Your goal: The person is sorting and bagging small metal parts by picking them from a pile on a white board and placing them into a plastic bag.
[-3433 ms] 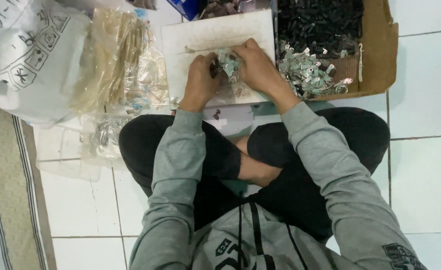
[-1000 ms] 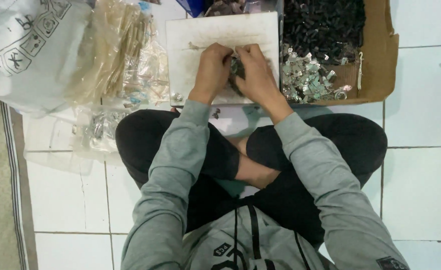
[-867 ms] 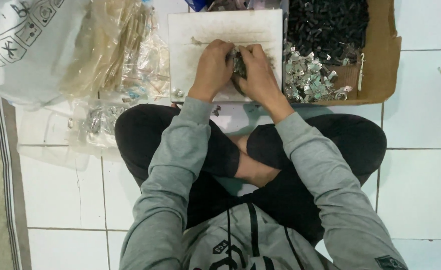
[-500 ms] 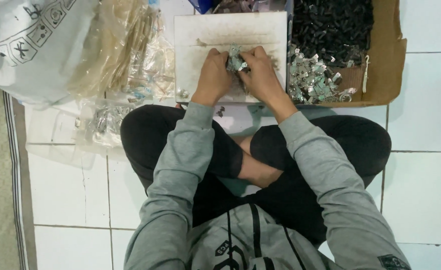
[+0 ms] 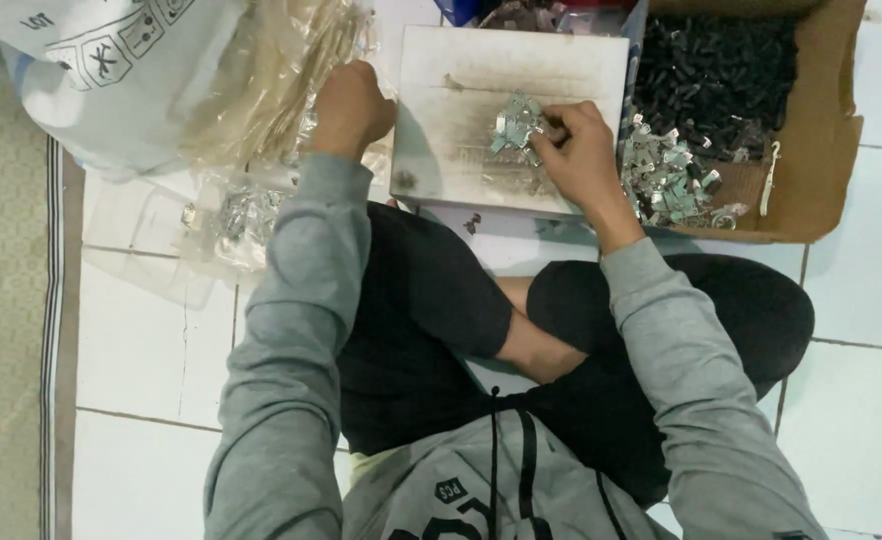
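On the white tiled floor (image 5: 861, 340), a cardboard box (image 5: 821, 130) at two o'clock holds dark parts (image 5: 711, 70) and a heap of silver clips (image 5: 666, 180). At twelve o'clock lies a worn white board (image 5: 461, 130). At eleven, the left hand (image 5: 351, 105) is curled among clear plastic bags (image 5: 281, 90); what it grips, I cannot tell. The right hand (image 5: 581, 150) pinches narrow at a small clip cluster (image 5: 514, 125) on the board. This looks like sorting; next calls for a fine pinch.
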